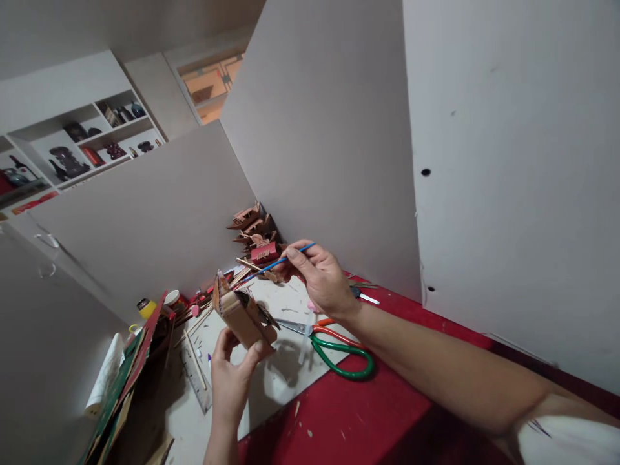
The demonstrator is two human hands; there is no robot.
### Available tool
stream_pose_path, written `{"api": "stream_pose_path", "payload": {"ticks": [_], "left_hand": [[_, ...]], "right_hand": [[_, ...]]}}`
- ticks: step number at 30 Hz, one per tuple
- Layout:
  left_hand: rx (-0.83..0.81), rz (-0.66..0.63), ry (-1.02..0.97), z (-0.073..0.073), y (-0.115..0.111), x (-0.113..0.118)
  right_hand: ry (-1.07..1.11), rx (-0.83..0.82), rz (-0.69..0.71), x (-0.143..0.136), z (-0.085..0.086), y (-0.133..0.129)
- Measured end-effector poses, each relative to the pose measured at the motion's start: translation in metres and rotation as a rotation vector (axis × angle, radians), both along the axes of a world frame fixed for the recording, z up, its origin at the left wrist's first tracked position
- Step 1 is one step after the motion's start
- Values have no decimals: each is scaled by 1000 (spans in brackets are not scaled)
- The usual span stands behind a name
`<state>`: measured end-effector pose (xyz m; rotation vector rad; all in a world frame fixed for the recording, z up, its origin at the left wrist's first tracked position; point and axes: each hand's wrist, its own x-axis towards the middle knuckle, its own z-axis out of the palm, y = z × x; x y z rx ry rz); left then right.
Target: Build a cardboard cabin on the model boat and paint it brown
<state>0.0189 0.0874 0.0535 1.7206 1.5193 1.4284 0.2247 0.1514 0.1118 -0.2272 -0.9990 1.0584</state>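
My left hand (235,365) grips a small box-like cardboard model (245,323) from below, thumb on one side and fingers on the other. Torn corrugated edges show along the model's top. Between the thumb and fingers of my right hand (320,274) is a thin blue paintbrush (278,263), slanting down and left. Its lower end is close to the top of the model; I cannot tell if they touch. Below my right hand lie large scissors (343,368) with green and orange handles, beside a clear plastic syringe-like tube (306,336).
Cardboard pieces (254,226) are stacked at the back corner against grey panels (329,129). A metal ruler (196,378), thin sticks, a yellow bottle (145,308) and a white cup (172,298) stand or lie left. Cardboard sheets (130,368) lean beside a white roll (106,374).
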Motion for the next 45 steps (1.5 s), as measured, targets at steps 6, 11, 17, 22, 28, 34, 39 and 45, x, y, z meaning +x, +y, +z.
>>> {"api": "stream_pose_path", "payload": {"ticks": [6, 11, 17, 22, 28, 34, 39, 45], "left_hand": [[2, 28, 27, -1, 1, -1], [10, 34, 63, 0, 1, 1], [21, 42, 58, -1, 2, 0], [32, 51, 58, -1, 2, -1], [17, 49, 65, -1, 1, 0], [41, 60, 51, 0, 2, 0], [41, 53, 44, 1, 2, 1], [39, 52, 20, 0, 2, 2]], "right_hand": [[-52, 24, 46, 4, 1, -3], [15, 20, -85, 6, 5, -4], [-73, 47, -46, 7, 5, -6], [9, 83, -136, 10, 2, -6], [-12, 93, -154, 8, 4, -7], [-135, 112, -4, 6, 2, -9], [-125, 105, 30, 6, 5, -10], [15, 39, -104, 9, 7, -5]]}}
